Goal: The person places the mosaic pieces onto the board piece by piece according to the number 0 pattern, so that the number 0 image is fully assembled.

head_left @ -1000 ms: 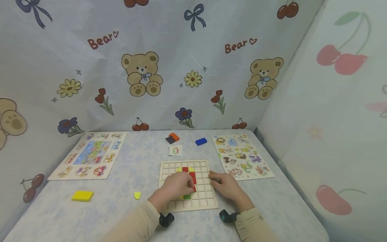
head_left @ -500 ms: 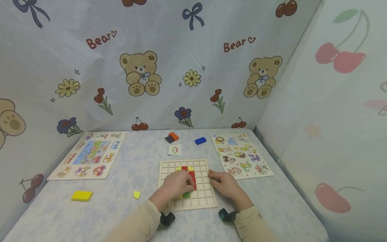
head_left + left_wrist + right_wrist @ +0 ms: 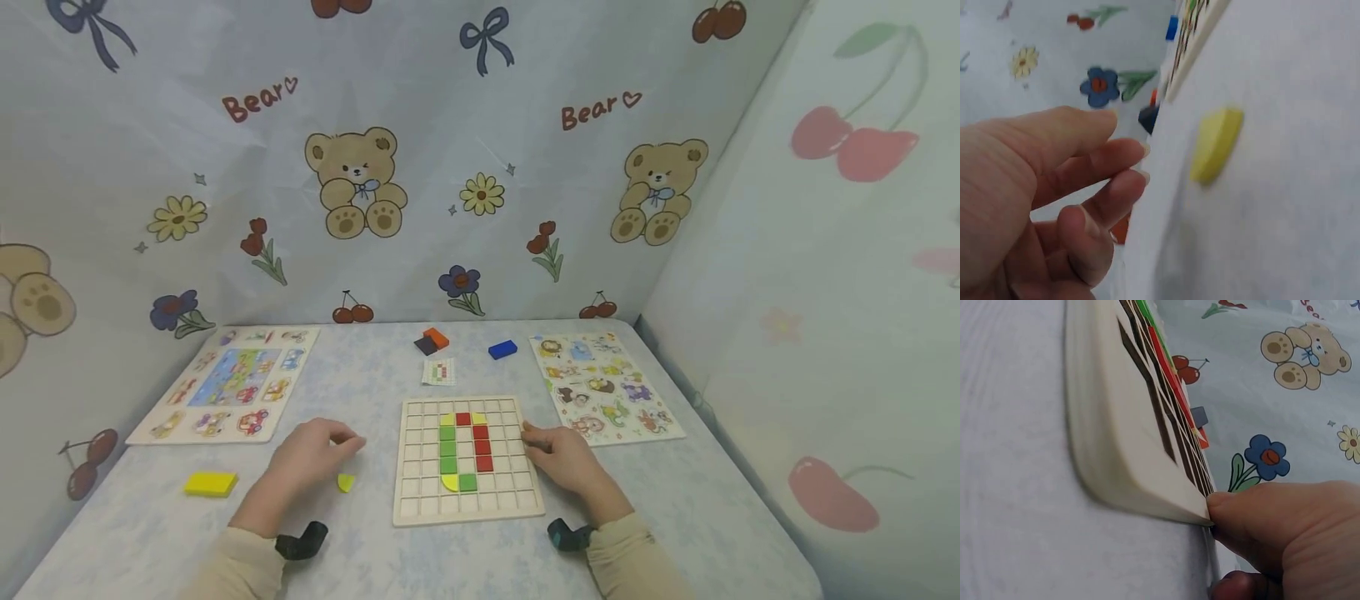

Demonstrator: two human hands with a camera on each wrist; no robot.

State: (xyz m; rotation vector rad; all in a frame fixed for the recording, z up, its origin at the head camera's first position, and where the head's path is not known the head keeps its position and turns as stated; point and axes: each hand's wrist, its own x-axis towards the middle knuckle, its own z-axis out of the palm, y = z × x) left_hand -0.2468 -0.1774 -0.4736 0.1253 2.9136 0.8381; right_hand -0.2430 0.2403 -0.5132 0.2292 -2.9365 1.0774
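Observation:
My left hand [image 3: 311, 457] is held over the table left of the board, fingers loosely bent and holding nothing. Just beyond its fingertips in the left wrist view lies a yellow quarter-round tile [image 3: 1217, 147] on the tabletop. A wooden grid board [image 3: 420, 507] carries a ring of red tiles [image 3: 482, 448], green tiles [image 3: 447, 448] and yellow rounded corner tiles [image 3: 450, 482], with a gap at the ring's lower right. My right hand [image 3: 566, 460] holds the board's right edge, thumb at the rim; its other fingers are partly hidden.
A yellow block [image 3: 211, 484] lies at the left. Behind the board are a small pattern card [image 3: 438, 372], dark [image 3: 425, 346] and orange [image 3: 437, 337] blocks, and a blue block [image 3: 502, 350]. Picture puzzle boards lie at left [image 3: 258, 429] and right [image 3: 667, 429].
My left hand has left the red tile in the board's lower right area and moved left beside the loose yellow tile. My right hand stays at the board's edge.

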